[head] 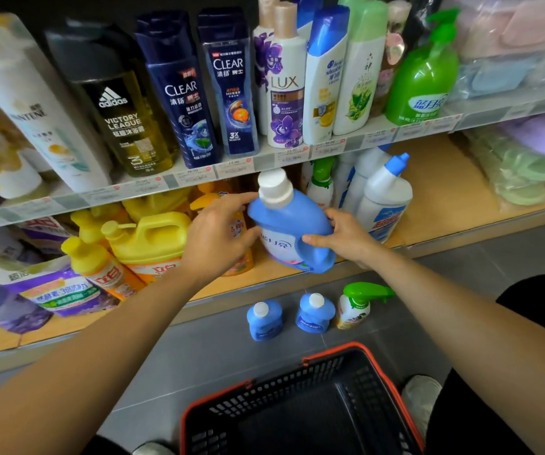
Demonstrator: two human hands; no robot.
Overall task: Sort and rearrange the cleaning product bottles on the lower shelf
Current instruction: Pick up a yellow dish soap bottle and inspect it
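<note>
Both hands hold a blue bottle (pixel 292 224) with a white cap at the front edge of the lower shelf (pixel 445 198), tilted left; the left hand (pixel 220 236) has its fingers spread along the bottle's left side, and the right hand (pixel 346 234) curls its fingers around the handle side, thumb across the label, which is mostly covered. Yellow jugs (pixel 153 238) stand to the left and white bottles (pixel 382 198) to the right, their backs lost under the upper shelf. On the floor (pixel 198 349) two small blue bottles (pixel 264 320) and a green sprayer (pixel 359 305) stand before a black basket (pixel 300 408), cut off below; whether the held bottle touches the shelf is probably not decidable.
</note>
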